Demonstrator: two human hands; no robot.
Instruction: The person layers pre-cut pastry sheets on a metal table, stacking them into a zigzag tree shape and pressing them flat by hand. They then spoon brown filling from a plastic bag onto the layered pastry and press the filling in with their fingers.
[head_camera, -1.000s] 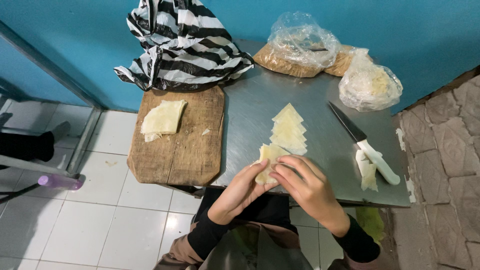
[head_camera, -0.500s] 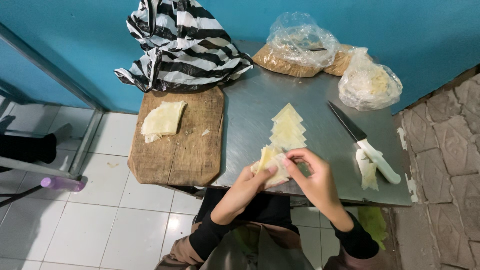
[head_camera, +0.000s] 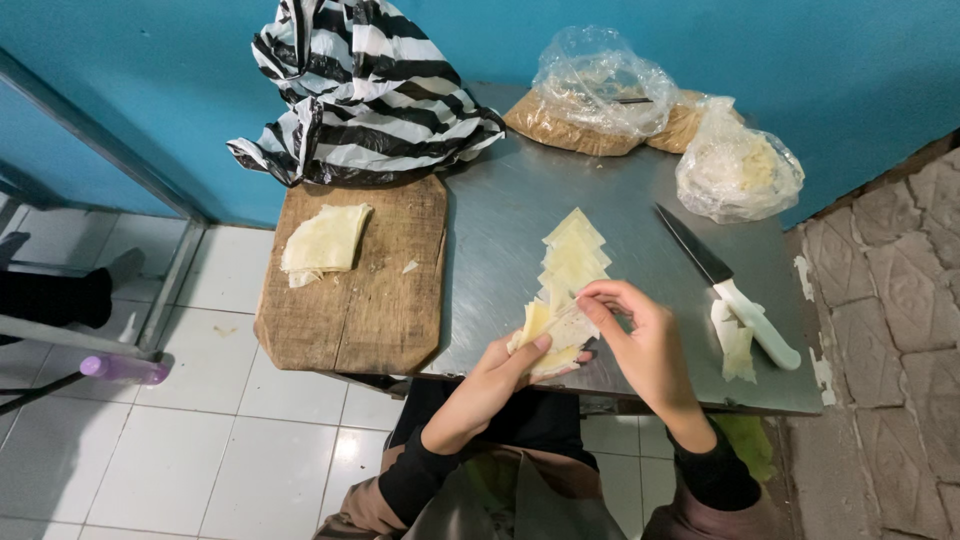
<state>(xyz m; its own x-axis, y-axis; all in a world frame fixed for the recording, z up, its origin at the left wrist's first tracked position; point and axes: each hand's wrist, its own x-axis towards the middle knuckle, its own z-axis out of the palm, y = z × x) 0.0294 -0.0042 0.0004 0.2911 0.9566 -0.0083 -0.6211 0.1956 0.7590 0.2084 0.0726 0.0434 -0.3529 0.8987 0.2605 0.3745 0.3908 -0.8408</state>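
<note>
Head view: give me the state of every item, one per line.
Left hand: holding a small stack of wrappers.
Right hand: pinching the top sheet.
Row of wrappers: overlapping on table.
Knife: lying flat.
Folded sheets: on cutting board.

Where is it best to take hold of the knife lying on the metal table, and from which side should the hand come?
Probably by the white handle of the knife, coming from the right hand side. The knife lies flat, dark blade pointing away toward the wall and handle toward the table's near edge, so the handle is closest. Pale strips lie right beside it, so grip from above.
</note>
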